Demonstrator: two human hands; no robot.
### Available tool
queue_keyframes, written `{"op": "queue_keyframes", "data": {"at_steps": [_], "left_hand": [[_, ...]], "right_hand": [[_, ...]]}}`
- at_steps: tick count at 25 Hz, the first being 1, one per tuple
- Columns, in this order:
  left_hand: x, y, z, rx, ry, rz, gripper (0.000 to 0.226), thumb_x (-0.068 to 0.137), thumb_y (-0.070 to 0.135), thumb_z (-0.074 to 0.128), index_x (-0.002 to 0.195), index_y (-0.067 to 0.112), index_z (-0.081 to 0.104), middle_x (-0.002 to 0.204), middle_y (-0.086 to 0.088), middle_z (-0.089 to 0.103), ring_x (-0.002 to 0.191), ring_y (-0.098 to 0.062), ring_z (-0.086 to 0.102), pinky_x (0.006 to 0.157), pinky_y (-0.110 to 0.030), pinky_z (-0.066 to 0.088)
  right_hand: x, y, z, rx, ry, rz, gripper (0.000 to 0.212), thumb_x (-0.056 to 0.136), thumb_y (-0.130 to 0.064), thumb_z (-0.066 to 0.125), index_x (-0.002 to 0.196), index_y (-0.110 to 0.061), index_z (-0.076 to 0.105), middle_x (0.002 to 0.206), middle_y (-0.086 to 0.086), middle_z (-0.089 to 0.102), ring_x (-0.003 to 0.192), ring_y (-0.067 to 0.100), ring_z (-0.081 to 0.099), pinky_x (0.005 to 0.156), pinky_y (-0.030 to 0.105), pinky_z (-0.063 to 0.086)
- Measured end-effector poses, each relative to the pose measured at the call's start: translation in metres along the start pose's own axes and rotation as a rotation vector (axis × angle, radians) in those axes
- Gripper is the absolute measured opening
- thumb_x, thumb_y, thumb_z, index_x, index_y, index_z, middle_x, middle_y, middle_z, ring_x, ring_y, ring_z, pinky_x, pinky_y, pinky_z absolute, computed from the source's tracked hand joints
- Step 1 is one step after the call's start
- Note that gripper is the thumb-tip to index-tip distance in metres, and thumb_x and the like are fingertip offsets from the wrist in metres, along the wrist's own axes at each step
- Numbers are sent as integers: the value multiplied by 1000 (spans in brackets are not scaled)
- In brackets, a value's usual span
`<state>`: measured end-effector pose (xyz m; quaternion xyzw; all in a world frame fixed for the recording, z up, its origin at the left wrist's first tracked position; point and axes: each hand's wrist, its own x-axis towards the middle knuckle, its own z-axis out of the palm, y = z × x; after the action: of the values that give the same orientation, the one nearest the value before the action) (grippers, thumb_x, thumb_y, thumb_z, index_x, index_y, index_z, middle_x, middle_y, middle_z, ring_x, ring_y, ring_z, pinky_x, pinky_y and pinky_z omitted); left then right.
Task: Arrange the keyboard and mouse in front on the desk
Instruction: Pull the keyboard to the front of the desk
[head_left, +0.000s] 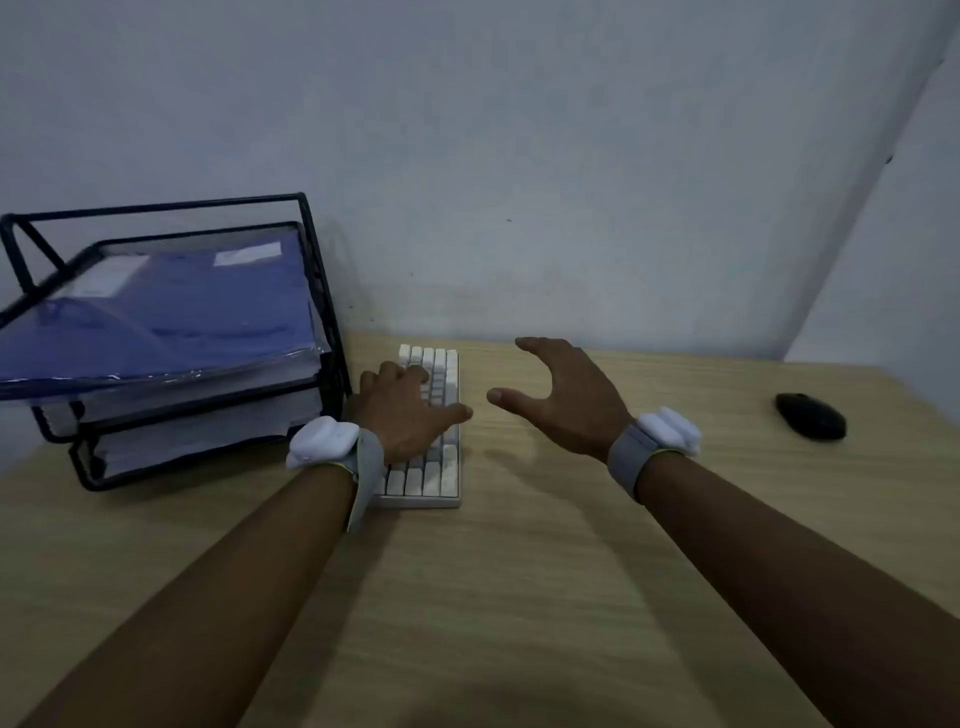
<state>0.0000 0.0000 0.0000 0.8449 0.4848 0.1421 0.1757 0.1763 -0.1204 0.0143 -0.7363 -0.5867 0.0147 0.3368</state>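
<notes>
A black mesh letter tray (322, 291) holding blue folders (171, 312) stands at the left, and just beside it the white keyboard (441, 467) lies end-on under the left hand (405, 415), fingers draped over the keys, though whether they actually clasp it I cannot tell. The right hand (566, 400) hovers spread and empty; it should probably take the keyboard's free long edge so both hands turn it square. The black mouse (810, 415) sits well apart at the right.

No text, brand, number or sign can be read anywhere. The white keyboard (436, 415) shows keycaps too small and blurred for any legends. Two pale labels (247, 256) sit on the blue folders (171, 312) in the black mesh tray (322, 291), but their print is illegible.
</notes>
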Motion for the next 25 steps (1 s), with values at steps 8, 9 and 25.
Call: {"op": "queue_keyframes", "data": {"at_steps": [8,9,25], "left_hand": [[3,-24,34,166,-62,-85,111,52,89,48,144,32,26,152,-8,24,136,-37,22,106,-50,29],[2,-25,37,168,-59,-82,111,51,89,49,144,32,27,152,-8,23,136,-37,21,106,-50,30],[-2,-13,36,123,-186,115,96,54,65,68,138,35,35,154,-3,20,135,-32,21,100,-41,35]], "right_hand": [[-2,13,15,-9,-44,44,79,78,-67,62,144,-28,42,151,-4,44,138,18,38,109,36,34],[-2,14,16,-15,-45,44,79,78,-67,62,144,-28,42,151,-5,44,138,18,38,108,36,34],[-15,20,29,-46,-120,48,84,76,-70,61,146,-28,38,154,-3,39,141,20,35,111,41,36]]}}
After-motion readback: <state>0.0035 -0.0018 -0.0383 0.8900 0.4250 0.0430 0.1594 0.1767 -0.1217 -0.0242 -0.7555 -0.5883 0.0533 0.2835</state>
